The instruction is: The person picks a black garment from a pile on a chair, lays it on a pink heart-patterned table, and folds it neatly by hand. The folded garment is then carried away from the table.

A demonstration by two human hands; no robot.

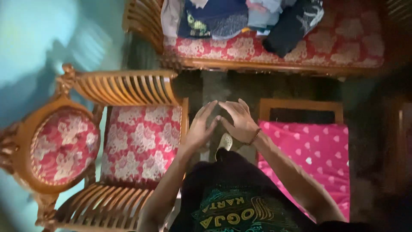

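Left hand [200,129] & right hand [241,121] both open, empty, fingertips touching out front w/ nothing gripped, prob just meeting mid-air btwn red floral armchair [139,139] off left and pink heart-print cloth [317,150] spread flat off right, clothes pile [244,17] dumped on sofa [343,43] beyond.

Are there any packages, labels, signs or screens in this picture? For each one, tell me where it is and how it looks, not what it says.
No packages, signs or screens are in view.
Printed design: on the front of the person's dark shirt, bottom centre; curved yellow and green lettering.
Printed graphic: on a dark blue garment in the pile of clothes on the sofa, top centre; yellow-green.
Left hand and right hand: empty, fingertips touching, above the floor.
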